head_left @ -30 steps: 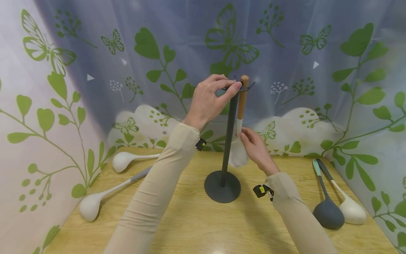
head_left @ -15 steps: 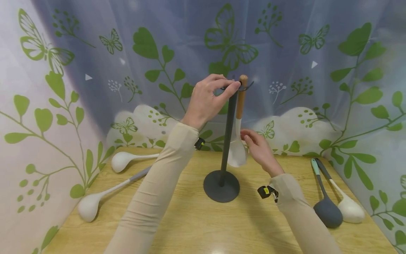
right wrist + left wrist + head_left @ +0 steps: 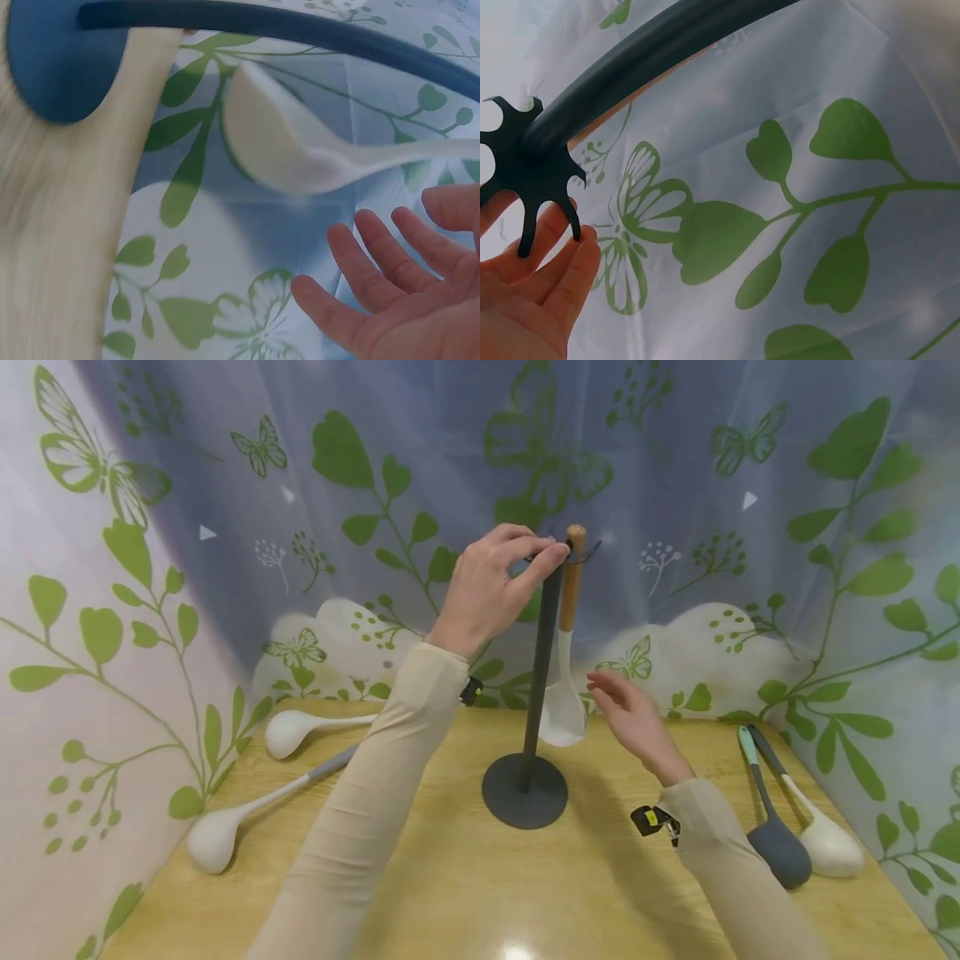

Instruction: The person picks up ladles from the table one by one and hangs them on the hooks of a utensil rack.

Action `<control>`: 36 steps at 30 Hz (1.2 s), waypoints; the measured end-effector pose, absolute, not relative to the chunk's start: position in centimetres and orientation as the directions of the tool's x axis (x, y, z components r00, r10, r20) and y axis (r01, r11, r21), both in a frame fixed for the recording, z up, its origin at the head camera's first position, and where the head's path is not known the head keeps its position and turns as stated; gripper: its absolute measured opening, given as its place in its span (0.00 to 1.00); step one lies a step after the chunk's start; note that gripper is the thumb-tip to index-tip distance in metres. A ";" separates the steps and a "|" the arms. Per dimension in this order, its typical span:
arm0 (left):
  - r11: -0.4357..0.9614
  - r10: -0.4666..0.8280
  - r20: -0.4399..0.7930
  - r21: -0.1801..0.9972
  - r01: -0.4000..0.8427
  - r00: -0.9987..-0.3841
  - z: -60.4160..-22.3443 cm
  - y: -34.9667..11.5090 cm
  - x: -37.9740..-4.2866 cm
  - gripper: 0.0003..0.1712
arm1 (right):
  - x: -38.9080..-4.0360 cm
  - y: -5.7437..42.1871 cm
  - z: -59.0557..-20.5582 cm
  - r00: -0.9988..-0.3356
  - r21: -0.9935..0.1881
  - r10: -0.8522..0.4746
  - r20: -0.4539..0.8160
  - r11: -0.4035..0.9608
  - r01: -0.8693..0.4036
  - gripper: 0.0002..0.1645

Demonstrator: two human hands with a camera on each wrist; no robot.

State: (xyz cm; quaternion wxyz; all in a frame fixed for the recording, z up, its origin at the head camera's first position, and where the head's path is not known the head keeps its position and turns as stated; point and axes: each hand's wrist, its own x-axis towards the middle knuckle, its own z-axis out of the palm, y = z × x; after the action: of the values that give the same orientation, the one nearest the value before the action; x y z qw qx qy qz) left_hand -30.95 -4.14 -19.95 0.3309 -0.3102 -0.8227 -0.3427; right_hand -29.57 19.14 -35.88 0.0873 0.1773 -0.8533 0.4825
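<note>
A dark grey utensil stand point(image 3: 538, 693) stands upright on its round base, with a ring of hooks at the top, seen close in the left wrist view as a hook plate point(image 3: 517, 157). My left hand point(image 3: 487, 589) holds that top, thumb and fingers at the hooks. From a hook on the right hangs a white ladle point(image 3: 562, 714) with a wooden handle, bowl downward and off the table. My right hand point(image 3: 637, 727) is just right of the ladle, apart from it. In the right wrist view its fingers point(image 3: 367, 270) are spread, touching nothing.
Two white ladles, one plain point(image 3: 288, 733) and one grey-handled point(image 3: 213, 842), lie at the table's left. At the right lie a dark ladle point(image 3: 780, 853) with a mint handle end and a cream ladle point(image 3: 831, 847). A patterned curtain point(image 3: 420, 460) encloses the table point(image 3: 480, 893).
My right hand has let go of the hanging ladle's neck and moved right and down, away from it. The ladle stays on the hook. My left hand keeps its place on the stand.
</note>
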 end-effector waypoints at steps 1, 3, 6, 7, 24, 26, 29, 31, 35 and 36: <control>0.584 0.284 0.755 0.352 0.731 -0.591 -19.8 -4.1 -31.0 0.22 | -29.5 19.5 -36.0 -0.923 -0.787 -0.220 0.316 0.483 -0.384 0.24; 0.605 0.287 0.751 0.339 0.721 -0.594 -19.6 -4.0 -31.0 0.23 | -29.4 20.3 -36.2 -0.927 -0.775 -0.219 0.303 0.509 -0.374 0.24; 0.626 0.296 0.736 0.332 0.706 -0.609 -19.5 -3.9 -30.9 0.24 | -29.0 21.4 -36.6 -0.933 -0.751 -0.219 0.284 0.555 -0.359 0.25; 0.631 0.299 0.731 0.330 0.702 -0.613 -19.5 -3.9 -30.8 0.24 | -28.9 21.8 -36.8 -0.937 -0.745 -0.218 0.273 0.569 -0.349 0.25; 0.649 0.325 0.730 0.290 0.703 -0.601 -19.8 -4.1 -30.4 0.24 | -27.0 28.3 -39.5 -0.961 -0.442 -0.241 0.136 0.853 -0.276 0.21; 0.650 0.329 0.723 0.293 0.701 -0.608 -20.0 -4.1 -30.3 0.24 | -26.8 29.2 -40.0 -0.969 -0.401 -0.228 0.100 0.882 -0.248 0.20; 0.649 0.329 0.721 0.296 0.701 -0.610 -20.2 -4.2 -30.2 0.24 | -26.6 30.7 -40.6 -0.973 -0.348 -0.230 0.035 0.910 -0.227 0.18; 0.650 0.325 0.722 0.299 0.699 -0.611 -20.3 -4.3 -30.2 0.24 | -26.5 31.5 -40.8 -0.970 -0.319 -0.242 0.009 0.919 -0.233 0.17; 0.648 0.311 0.732 0.303 0.699 -0.606 -20.2 -4.5 -30.2 0.24 | -26.6 32.6 -40.7 -0.958 -0.280 -0.284 -0.033 0.923 -0.264 0.16; 0.648 0.310 0.733 0.302 0.699 -0.605 -20.2 -4.6 -30.2 0.24 | -26.6 32.9 -40.7 -0.955 -0.279 -0.293 -0.050 0.922 -0.268 0.16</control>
State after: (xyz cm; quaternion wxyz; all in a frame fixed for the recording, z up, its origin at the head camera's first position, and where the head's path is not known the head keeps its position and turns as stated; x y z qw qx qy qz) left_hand -30.16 -4.56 -20.18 0.3295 -0.2984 -0.8458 -0.2949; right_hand -26.57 32.86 -40.69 -0.0454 0.1434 -0.9793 0.1358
